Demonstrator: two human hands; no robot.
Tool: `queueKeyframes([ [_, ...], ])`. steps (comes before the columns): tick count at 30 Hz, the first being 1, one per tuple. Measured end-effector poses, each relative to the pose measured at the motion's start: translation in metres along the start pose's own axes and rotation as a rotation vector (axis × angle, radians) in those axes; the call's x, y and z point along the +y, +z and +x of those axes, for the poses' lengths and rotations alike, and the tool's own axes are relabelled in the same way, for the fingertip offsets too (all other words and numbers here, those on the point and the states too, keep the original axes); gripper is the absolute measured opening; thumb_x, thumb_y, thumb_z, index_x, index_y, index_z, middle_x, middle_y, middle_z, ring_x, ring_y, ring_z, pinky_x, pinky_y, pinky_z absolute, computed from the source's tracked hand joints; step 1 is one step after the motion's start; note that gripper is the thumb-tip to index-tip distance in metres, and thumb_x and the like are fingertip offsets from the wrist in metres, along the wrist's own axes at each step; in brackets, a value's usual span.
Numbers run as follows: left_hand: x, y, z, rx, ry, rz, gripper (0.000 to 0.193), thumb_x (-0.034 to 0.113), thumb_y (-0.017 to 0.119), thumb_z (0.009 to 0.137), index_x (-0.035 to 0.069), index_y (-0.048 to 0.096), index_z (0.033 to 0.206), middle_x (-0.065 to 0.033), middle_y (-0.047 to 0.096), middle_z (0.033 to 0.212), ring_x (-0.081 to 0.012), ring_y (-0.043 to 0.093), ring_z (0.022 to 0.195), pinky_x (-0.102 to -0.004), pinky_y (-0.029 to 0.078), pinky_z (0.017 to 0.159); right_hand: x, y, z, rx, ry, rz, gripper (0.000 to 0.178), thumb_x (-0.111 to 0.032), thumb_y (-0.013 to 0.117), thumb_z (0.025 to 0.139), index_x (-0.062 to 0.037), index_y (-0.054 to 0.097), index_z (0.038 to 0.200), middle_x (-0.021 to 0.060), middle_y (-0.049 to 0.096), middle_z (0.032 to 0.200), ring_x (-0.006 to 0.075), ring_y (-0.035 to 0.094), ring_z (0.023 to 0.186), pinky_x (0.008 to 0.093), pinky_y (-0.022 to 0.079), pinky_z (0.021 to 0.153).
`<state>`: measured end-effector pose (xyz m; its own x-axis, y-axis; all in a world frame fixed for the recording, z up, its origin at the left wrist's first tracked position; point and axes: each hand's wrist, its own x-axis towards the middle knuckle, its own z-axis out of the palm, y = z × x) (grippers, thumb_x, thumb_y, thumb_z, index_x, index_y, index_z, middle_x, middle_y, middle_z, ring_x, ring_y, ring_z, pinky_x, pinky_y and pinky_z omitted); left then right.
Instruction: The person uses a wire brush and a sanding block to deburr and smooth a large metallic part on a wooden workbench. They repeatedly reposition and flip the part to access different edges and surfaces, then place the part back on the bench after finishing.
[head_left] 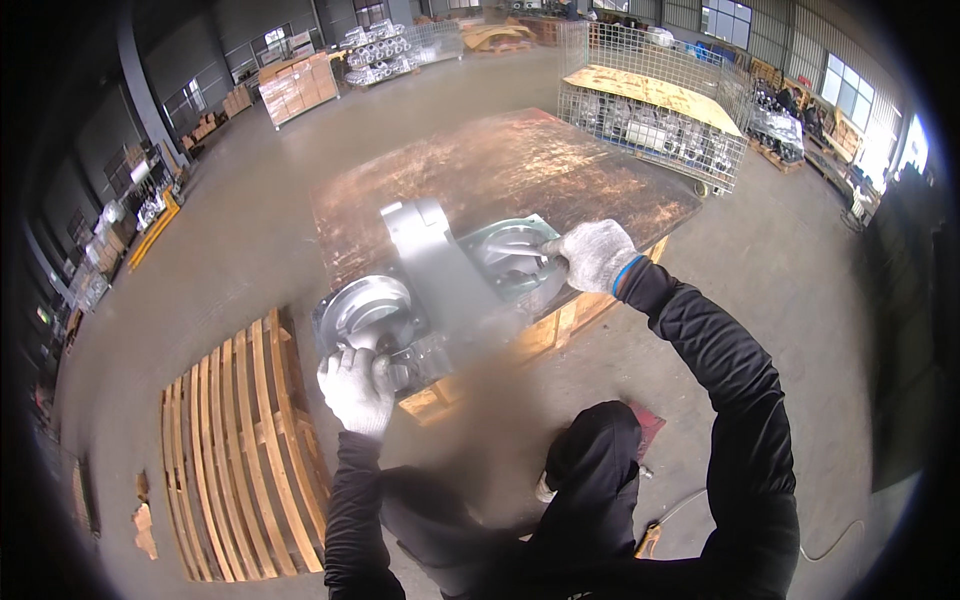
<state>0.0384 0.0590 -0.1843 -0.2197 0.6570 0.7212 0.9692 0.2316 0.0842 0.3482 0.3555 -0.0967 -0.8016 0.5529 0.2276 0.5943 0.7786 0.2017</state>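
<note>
A large silver-grey metal casting (440, 255) lies on the near edge of a worn table (480, 160). It has a raised middle arm and a round, open-mouthed housing on each side. My left hand (357, 388), in a white knit glove, has its fingers curled over the near edge of the left housing (368, 305). My right hand (597, 255), also gloved, is closed at the far side of the right housing (512, 262). From its fingers a slim silvery tool (530, 248) points left over that housing's mouth; blur hides its exact kind.
A slatted wooden pallet (240, 450) lies on the floor at the left. A wire mesh cage (655, 125) with metal parts stands beyond the table. Stacked boxes (300, 88) are at the far left. A cable (690, 505) runs along the floor near my right leg.
</note>
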Motion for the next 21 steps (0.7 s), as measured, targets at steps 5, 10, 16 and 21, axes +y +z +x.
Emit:
queueKeyframes([
  [5, 0.0, 0.001, -0.001, 0.019, 0.031, 0.017, 0.019, 0.022, 0.071, 0.092, 0.005, 0.072, 0.102, -0.0135, 0.071, 0.106, -0.0361, 0.065, 0.103, -0.0502, 0.046, 0.1, -0.028, -0.016, -0.019, 0.09, -0.149, -0.094, 0.032, -0.019, 0.069, 0.089, -0.023, 0.082, 0.118, 0.0107, 0.073, 0.078, 0.0307, 0.074, 0.072, 0.0482, 0.057, 0.063],
  [10, 0.001, 0.002, 0.0, 0.025, 0.033, 0.024, 0.018, 0.021, 0.07, 0.092, 0.006, 0.072, 0.102, -0.0122, 0.072, 0.104, -0.0367, 0.065, 0.1, -0.0498, 0.046, 0.099, -0.008, -0.025, -0.038, 0.246, -0.325, -0.075, 0.019, -0.024, 0.069, 0.091, -0.0195, 0.081, 0.105, 0.0054, 0.066, 0.067, 0.0292, 0.069, 0.063, 0.046, 0.051, 0.055],
  [16, 0.005, -0.01, 0.002, -0.067, -0.056, -0.044, 0.017, 0.019, 0.072, 0.095, 0.005, 0.073, 0.105, -0.0173, 0.073, 0.108, -0.0384, 0.067, 0.105, -0.0505, 0.049, 0.1, 0.019, -0.002, -0.009, 0.155, -0.046, 0.033, 0.025, -0.02, 0.071, 0.082, -0.0183, 0.084, 0.103, 0.0118, 0.078, 0.084, 0.0332, 0.077, 0.082, 0.0467, 0.06, 0.073],
  [21, 0.007, -0.033, 0.029, -0.102, -0.352, -0.573, 0.029, 0.023, 0.061, 0.111, 0.003, 0.069, 0.131, -0.0205, 0.073, 0.11, -0.0339, 0.071, 0.105, -0.0447, 0.055, 0.096, 0.0, 0.006, -0.04, 0.218, 0.193, 0.312, 0.034, -0.021, 0.07, 0.091, -0.0243, 0.081, 0.124, 0.0134, 0.079, 0.094, 0.0322, 0.077, 0.084, 0.0431, 0.062, 0.077],
])
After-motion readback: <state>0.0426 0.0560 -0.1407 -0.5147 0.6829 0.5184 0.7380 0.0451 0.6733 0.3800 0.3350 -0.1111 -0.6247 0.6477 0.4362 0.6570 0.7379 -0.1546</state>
